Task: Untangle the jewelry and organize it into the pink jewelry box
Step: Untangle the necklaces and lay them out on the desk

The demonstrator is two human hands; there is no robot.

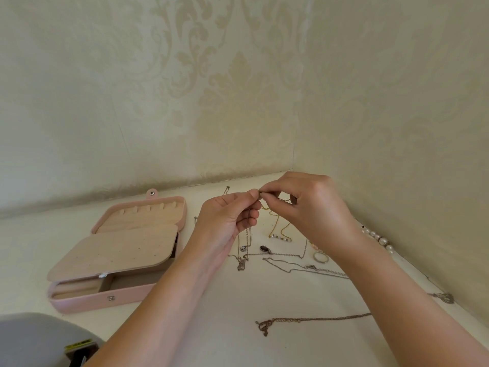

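Gold chain (266, 208) and a thin silver chain (247, 235) are up off the table, held where the two hands meet. Left hand (230, 218) and right hand (312, 205) are tip to tip, each pinching fine chain between thumb and forefinger. The silver looks to be on the left side and the gold on the right. The knot itself is too small to see.

Key geometry: both chains hang nearly straight down from the pinch. The gold one ends in a pearl bar (280, 237) lying on the table (211, 327) just under the right hand. The silver one drops to a small round pendant (243, 248) under the left hand. So the long axis is vertical and the slack is below the hands, not between them. My read is that any pull-apart goes sideways.

More loose pieces lie below and near the hands: dark drop pendant (263, 248), word pendant (241, 264), ring (320, 256) and another silver chain (291, 268). A pearl string (378, 238) sits past the right wrist by the wall. A brown chain (312, 319) lies under the right forearm.

Pink box (119, 298) lies open, well left of the left hand, inner flap resting over the tray. The left hand is the nearer one for drop-off. Task looks early: nothing visible in the box compartments.
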